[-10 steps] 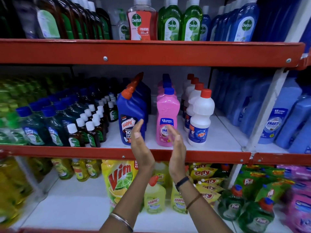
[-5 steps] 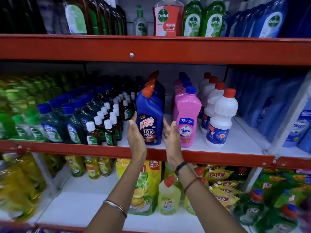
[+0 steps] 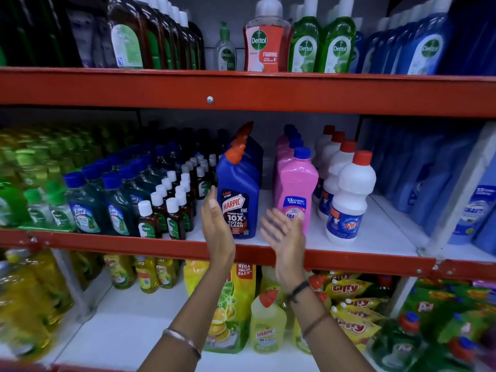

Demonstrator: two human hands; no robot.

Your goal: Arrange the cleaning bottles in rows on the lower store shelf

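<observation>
Both hands, left hand [image 3: 218, 232] and right hand [image 3: 285, 237], hang open and empty either side of the front blue Harpic bottle [image 3: 238, 196] on the shelf [image 3: 375, 232], rows look mostly lined up, maybe just nudging fronts left.

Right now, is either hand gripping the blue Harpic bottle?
No, both hands, left and right, are open-palmed beside the blue Harpic bottle, fingers not wrapped around it.
</observation>
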